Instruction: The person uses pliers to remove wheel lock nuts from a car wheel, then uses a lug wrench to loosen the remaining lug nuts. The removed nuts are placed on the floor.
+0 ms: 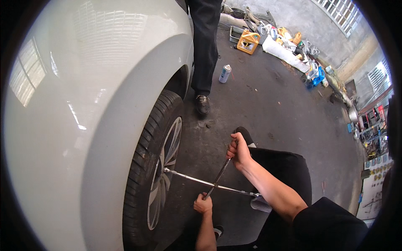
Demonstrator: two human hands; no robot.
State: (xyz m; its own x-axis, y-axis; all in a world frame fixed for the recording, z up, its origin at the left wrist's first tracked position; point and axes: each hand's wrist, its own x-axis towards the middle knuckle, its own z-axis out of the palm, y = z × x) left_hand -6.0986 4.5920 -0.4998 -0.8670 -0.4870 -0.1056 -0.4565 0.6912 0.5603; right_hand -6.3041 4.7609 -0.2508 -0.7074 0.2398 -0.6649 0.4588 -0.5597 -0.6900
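Both my hands are on a chrome four-way lug wrench (pixel 191 178). My right hand (pixel 237 150) is wrapped around the end of its upper arm, and my left hand (pixel 203 203) grips the lower one. One end of the cross bar meets the middle area of the spoked alloy wheel (pixel 171 150); whether its socket sits fully on a nut is too small to tell. The opposite end points towards my legs (pixel 282 166). The black tyre (pixel 139 175) stands under the fender (pixel 103 125) of a pale car, left of my hands.
Another person's leg and shoe (pixel 202 105) are beside the car ahead. A spray can (pixel 225 74) stands on the dark floor (pixel 260 94). By the wall are a yellow jug (pixel 248 41), a grey tray (pixel 235 34) and several bottles. Tools fill a rack (pixel 373 125) at right.
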